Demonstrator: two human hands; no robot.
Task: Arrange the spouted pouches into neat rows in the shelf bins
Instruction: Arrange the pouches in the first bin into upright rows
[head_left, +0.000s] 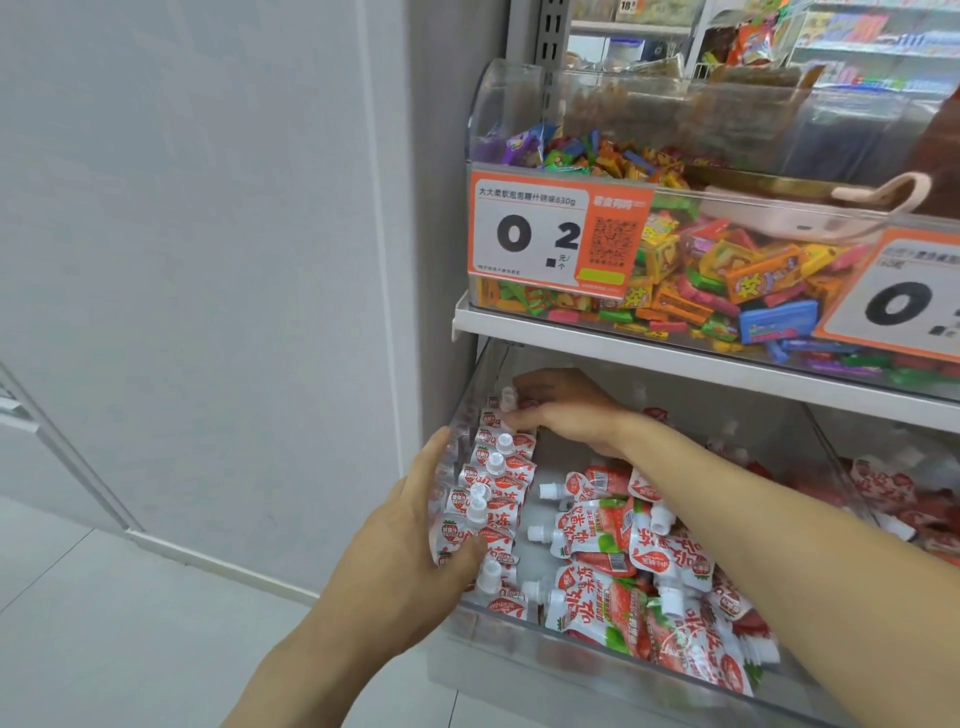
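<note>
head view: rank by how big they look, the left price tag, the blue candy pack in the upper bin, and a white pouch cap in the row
1. left price tag, by far the largest.
2. blue candy pack.
3. pouch cap, the smallest.
The cap sits nearer the camera than the other two and looks smaller all the same, so the order is safe.

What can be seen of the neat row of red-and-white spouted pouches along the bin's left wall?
The row of red-and-white spouted pouches stands upright, overlapping front to back, against the left wall of the clear plastic bin. Each is glossy film with strawberry print and a white cap. The left hand holds its near end; the right hand touches the far end.
</note>
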